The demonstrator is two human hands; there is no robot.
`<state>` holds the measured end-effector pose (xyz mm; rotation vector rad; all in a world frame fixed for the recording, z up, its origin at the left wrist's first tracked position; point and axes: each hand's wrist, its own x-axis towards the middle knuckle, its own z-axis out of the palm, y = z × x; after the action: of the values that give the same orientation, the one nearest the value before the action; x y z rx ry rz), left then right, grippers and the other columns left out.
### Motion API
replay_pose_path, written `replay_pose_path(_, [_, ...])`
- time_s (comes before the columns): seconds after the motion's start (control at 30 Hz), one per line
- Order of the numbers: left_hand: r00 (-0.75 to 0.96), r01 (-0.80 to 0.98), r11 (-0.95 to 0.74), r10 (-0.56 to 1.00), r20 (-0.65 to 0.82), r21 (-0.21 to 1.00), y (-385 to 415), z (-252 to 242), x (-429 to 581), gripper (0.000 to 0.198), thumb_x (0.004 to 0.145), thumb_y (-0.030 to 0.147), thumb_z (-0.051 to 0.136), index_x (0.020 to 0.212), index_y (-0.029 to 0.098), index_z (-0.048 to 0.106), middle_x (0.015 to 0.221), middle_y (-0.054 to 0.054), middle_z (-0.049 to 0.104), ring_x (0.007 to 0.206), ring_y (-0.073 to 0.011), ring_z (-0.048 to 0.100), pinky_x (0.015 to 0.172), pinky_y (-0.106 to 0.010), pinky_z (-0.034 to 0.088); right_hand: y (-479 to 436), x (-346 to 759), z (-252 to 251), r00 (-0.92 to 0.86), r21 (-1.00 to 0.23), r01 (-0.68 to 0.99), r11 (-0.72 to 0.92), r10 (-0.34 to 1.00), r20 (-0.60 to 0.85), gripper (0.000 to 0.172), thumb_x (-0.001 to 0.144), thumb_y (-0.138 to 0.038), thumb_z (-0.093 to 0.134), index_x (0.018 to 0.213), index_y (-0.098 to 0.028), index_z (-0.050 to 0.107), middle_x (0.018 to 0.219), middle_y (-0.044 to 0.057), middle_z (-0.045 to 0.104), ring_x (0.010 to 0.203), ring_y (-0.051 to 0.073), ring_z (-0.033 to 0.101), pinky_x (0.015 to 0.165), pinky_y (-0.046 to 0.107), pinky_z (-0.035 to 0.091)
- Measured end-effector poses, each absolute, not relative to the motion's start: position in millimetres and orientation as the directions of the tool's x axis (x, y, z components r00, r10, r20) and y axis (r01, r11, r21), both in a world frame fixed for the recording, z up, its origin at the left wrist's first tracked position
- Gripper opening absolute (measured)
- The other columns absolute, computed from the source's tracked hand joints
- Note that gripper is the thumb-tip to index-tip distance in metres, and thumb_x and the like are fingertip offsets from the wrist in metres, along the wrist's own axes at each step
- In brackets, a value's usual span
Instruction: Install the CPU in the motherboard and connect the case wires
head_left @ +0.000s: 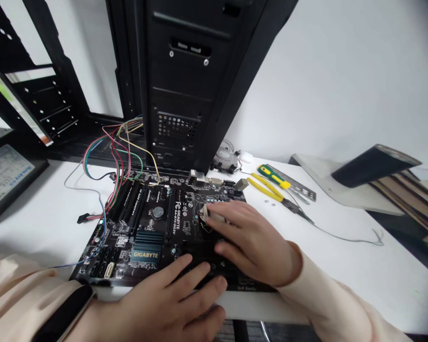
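Note:
A black Gigabyte motherboard (190, 202) lies flat on the white table. My left hand (171, 301) rests at its near edge, palm down, fingers spread over the dark slots and holding nothing. Over the processor socket area, my right hand (248, 237) reaches in from the right. Its fingers press down on a small whitish piece (204, 213), mostly covered by them, so I cannot tell what it is. A blue-grey heatsink (146, 247) marked GIGABYTE and a round coin battery (157, 213) sit on the board to the left.
The black computer case (178, 85) stands behind the board, with coloured wires (119, 156) trailing out. A power supply (10, 175) is at left. A cooling fan (225, 159), a green-yellow screwdriver (274, 175), yellow-handled pliers (271, 190) and small screws (267, 202) lie at right.

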<state>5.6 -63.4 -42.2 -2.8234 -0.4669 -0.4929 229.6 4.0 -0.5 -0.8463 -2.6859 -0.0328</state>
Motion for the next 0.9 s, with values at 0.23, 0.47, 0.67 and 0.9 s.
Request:
replay_pose_path(0.23, [0.901, 0.333, -0.930, 0.264, 0.344, -0.157, -62, -42, 5, 0.036, 0.095, 0.042, 0.039, 0.123, 0.028, 0.056, 0.136, 0.000, 0.055, 0.118, -0.0253, 0.048, 0.100, -0.043, 0.030, 21, 229, -8, -0.659, -0.265, 0.629, 0.730, 0.683, 0.315, 0.050, 0.080, -0.022, 0.062, 0.128, -0.017, 0.053, 0.126, 0.015, 0.061, 0.116, 0.027, 0.057, 0.096, 0.049, 0.049])
replay_pose_path(0.47, [0.899, 0.312, -0.934, 0.232, 0.372, -0.171, -60, -44, 4, 0.039, 0.095, 0.045, 0.036, 0.123, 0.027, 0.057, 0.134, -0.001, 0.056, 0.117, -0.0256, 0.048, 0.099, -0.043, 0.028, 28, 223, -1, -0.621, -0.280, 0.692, 0.665, 0.747, 0.240, 0.051, 0.072, -0.024, 0.072, 0.120, -0.015, 0.058, 0.113, 0.013, 0.067, 0.105, 0.027, 0.061, 0.090, 0.045, 0.051])
replay_pose_path(0.67, [0.897, 0.319, -0.933, 0.239, 0.372, -0.169, -60, -42, 5, 0.041, 0.092, 0.048, 0.040, 0.123, 0.026, 0.056, 0.135, -0.002, 0.055, 0.119, -0.0266, 0.047, 0.100, -0.043, 0.026, 29, 222, -2, -0.647, -0.244, 0.675, 0.696, 0.718, 0.257, 0.051, 0.073, -0.025, 0.069, 0.121, -0.013, 0.057, 0.106, 0.013, 0.067, 0.099, 0.027, 0.061, 0.085, 0.045, 0.051])
replay_pose_path(0.9, [0.912, 0.335, -0.927, 0.274, 0.304, -0.169, -66, -34, 2, 0.040, 0.092, 0.044, 0.043, 0.125, 0.026, 0.056, 0.134, -0.003, 0.057, 0.120, -0.0265, 0.047, 0.103, -0.043, 0.022, 30, 220, -3, -0.644, -0.249, 0.669, 0.700, 0.714, 0.275, 0.046, 0.074, -0.026, 0.068, 0.117, -0.012, 0.059, 0.107, 0.014, 0.068, 0.099, 0.027, 0.061, 0.086, 0.046, 0.050])
